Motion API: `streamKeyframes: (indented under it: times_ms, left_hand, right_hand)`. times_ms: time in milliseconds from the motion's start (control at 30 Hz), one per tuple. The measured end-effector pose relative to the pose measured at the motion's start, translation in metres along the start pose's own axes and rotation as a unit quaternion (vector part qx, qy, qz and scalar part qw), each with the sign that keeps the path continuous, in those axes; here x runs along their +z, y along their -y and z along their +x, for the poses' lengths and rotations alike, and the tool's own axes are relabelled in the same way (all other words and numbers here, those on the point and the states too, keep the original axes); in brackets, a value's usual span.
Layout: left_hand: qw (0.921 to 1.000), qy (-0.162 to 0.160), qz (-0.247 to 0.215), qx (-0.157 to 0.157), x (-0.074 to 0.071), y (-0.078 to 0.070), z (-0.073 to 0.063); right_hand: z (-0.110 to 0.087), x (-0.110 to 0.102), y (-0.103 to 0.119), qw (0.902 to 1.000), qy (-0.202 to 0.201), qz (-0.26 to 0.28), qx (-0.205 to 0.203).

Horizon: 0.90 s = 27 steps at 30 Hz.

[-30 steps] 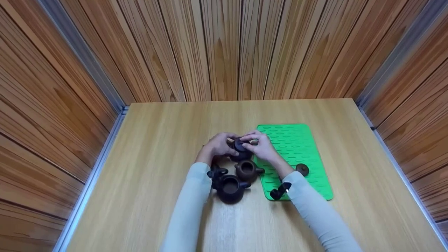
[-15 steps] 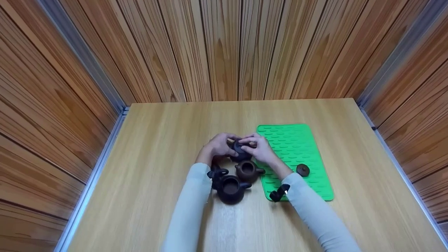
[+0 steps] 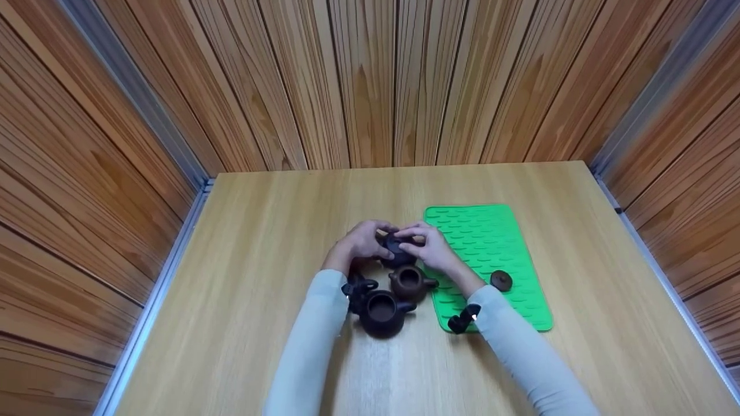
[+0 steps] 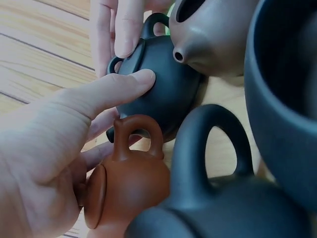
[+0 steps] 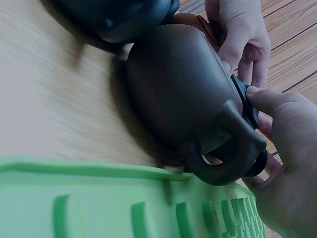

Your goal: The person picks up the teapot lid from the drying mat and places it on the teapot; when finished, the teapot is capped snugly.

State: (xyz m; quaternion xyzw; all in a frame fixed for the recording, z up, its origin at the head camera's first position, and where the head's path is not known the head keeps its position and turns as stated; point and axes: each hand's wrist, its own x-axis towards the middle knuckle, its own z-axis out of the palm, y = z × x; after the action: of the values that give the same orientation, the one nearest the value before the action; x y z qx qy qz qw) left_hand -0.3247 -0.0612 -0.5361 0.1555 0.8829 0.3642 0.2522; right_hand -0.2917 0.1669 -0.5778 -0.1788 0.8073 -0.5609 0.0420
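Observation:
My left hand (image 3: 365,240) grips a black teapot (image 4: 171,87) at the table's middle, its thumb (image 4: 143,79) lying on the pot's side. From the other side my right hand (image 3: 433,248) pinches the round black lid (image 4: 132,58), which sits at the pot's mouth. In the right wrist view a brown teapot (image 5: 173,74) hides most of this pot, and the right thumb (image 5: 262,98) rests on the lid's edge. Below the left hand, in the left wrist view, stands a lidded reddish-brown teapot (image 4: 136,183).
The brown teapot and a larger black teapot (image 3: 381,329) stand lidless near the wrists. Another black teapot with a loop handle (image 4: 188,148) is beside the left wrist. A green ridged mat (image 3: 480,231) lies to the right, with a loose brown lid (image 3: 501,281) on it.
My right hand has shifted slightly down and inward over the lid, its fingers now lower at the pot. The left hand keeps its grip with hardly any movement.

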Motion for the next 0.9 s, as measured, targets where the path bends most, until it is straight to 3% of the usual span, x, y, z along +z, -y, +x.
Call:
streamKeyframes:
  times_ms: [33, 200, 233, 267, 433, 467, 667, 900]
  left_hand:
    - [0.9999, -0.004, 0.01, 0.012, 0.003, 0.012, 0.011]
    - [0.9976, -0.006, 0.058, 0.037, 0.0, 0.011, 0.016]
    - [0.9966, -0.011, 0.064, 0.05, 0.002, 0.019, 0.021]
    - [0.9972, -0.006, 0.063, 0.04, -0.002, 0.007, 0.009]
    - [0.999, -0.013, 0.034, 0.025, -0.009, -0.001, -0.006]
    - [0.9993, -0.014, 0.03, 0.016, -0.013, -0.011, -0.016]
    - [0.9973, -0.055, -0.011, 0.048, -0.018, -0.009, -0.04]
    - [0.9886, -0.105, -0.068, 0.084, -0.015, -0.008, -0.064]
  right_hand:
    - [0.0, 0.0, 0.0, 1.0, 0.001, -0.001, -0.002]
    - [-0.001, 0.0, 0.0, 0.9999, 0.003, -0.013, -0.009]
    - [-0.001, -0.001, 0.0, 0.9998, 0.003, -0.016, -0.008]
    - [-0.001, -0.001, 0.0, 0.9998, 0.005, -0.017, -0.007]
    - [-0.002, -0.002, 0.003, 0.9999, 0.012, -0.009, 0.005]
    - [-0.002, -0.002, 0.003, 0.9999, 0.014, -0.007, 0.005]
    - [-0.002, -0.002, 0.004, 0.9999, 0.016, 0.004, 0.003]
    - [-0.002, -0.002, 0.006, 0.9999, 0.017, 0.001, 0.001]
